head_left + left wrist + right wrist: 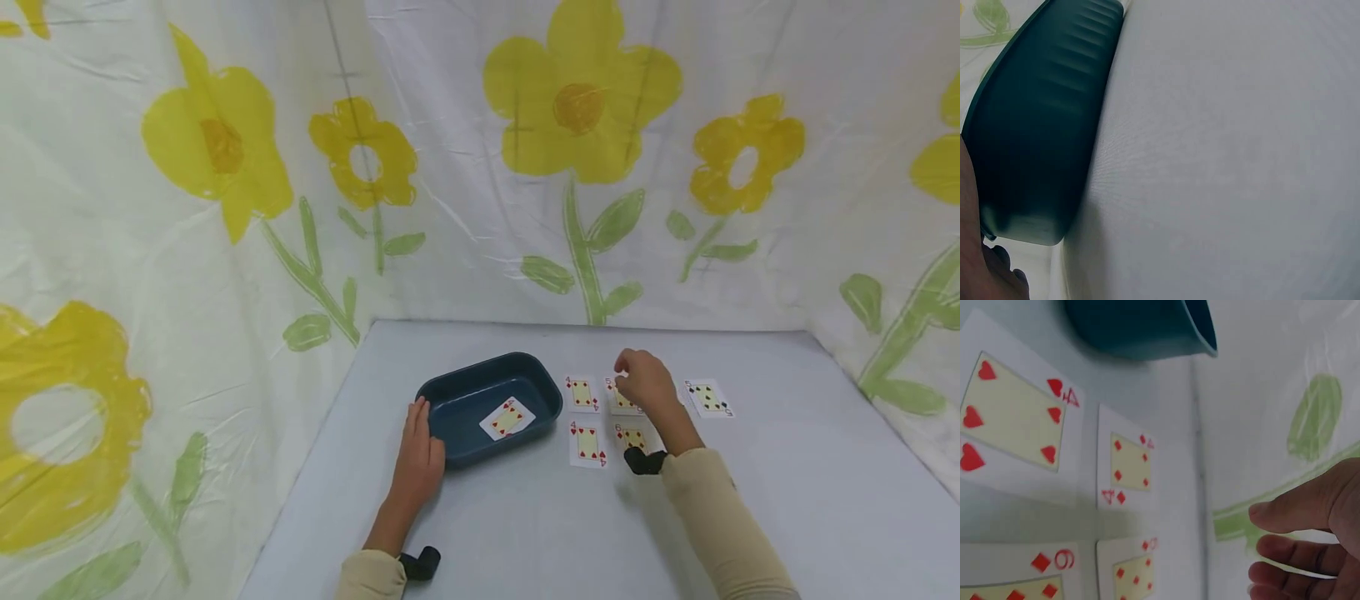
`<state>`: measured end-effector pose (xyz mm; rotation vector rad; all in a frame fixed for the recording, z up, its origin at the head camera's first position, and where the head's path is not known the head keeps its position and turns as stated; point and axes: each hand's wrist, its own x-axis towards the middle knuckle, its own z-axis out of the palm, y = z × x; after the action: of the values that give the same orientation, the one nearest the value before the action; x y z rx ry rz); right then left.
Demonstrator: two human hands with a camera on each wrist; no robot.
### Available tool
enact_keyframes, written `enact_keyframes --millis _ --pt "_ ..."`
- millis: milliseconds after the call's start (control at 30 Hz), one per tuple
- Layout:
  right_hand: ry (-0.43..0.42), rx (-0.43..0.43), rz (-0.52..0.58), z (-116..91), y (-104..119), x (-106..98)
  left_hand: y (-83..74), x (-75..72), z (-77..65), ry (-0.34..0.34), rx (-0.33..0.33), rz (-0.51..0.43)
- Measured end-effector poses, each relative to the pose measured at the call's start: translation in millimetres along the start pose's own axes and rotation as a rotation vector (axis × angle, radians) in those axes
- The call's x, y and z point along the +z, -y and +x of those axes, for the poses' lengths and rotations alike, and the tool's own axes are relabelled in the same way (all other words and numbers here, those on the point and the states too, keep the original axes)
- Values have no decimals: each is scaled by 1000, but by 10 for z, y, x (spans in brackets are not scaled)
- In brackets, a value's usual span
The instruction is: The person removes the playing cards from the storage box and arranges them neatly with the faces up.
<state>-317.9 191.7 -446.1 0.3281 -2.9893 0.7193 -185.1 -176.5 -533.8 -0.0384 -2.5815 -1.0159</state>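
Note:
My left hand (pixel 422 458) lies against the left end of a dark teal tray (pixel 480 371), its fingers straight along the rim. In the left wrist view that tray (pixel 1041 125) shows its ribbed outer wall. Above the five of diamonds (pixel 619 403) hovers my right hand (pixel 645 385), fingers loosely bent and holding nothing. The right wrist view shows this hand (pixel 1310 531) with thumb and fingertips apart, raised off the cards. Left of it lie the four of diamonds (pixel 582 393) and four of hearts (pixel 588 443). The six of diamonds (pixel 632 435) is partly behind my wrist.
Inside the tray is one face-up card with red pips (pixel 507 418). A five of spades (pixel 708 398) lies apart on the right. The white table (pixel 525 533) ends at a flower-patterned curtain (pixel 465 250) behind and on both sides.

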Motion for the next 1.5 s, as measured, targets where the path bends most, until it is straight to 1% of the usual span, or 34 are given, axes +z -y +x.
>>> enact_keyframes --millis 133,300,433,533,633,867,933,1000,1100,1167,1267,1333,1433,1500 --pt "22 -65 -39 192 274 31 12 -2 -11 -10 5 -6" --pt "39 -111 -62 383 586 75 2 0 -14 -17 5 -7" --pt "56 -156 -86 501 806 148 -16 -11 -3 -8 6 -16" --pt "75 -191 -94 554 958 212 -19 -9 -3 -4 6 -18" --pt "90 -204 -96 580 1073 273 -18 10 -5 -3 11 -18" --pt "137 -245 -97 624 1232 419 -29 50 -22 -7 14 -20" --pt "166 -259 -98 639 1269 453 -31 52 -21 -7 12 -18" --pt "198 -269 -122 666 1295 493 -36 49 -15 -7 11 -17" --pt "255 -269 -175 696 1324 556 -39 39 -14 -3 5 -17" --pt "282 -267 -230 720 1335 602 -40 42 -18 2 -5 -17" --pt "332 -277 -271 735 1377 647 -47 47 -28 5 -13 -20" --pt "380 -298 -269 733 1410 679 -52 48 -34 1 -13 -19" --pt "480 -335 -242 703 1446 743 -53 48 -32 -3 -13 -17" --pt "548 -344 -222 671 1454 789 -52 48 -23 -3 -11 -16"
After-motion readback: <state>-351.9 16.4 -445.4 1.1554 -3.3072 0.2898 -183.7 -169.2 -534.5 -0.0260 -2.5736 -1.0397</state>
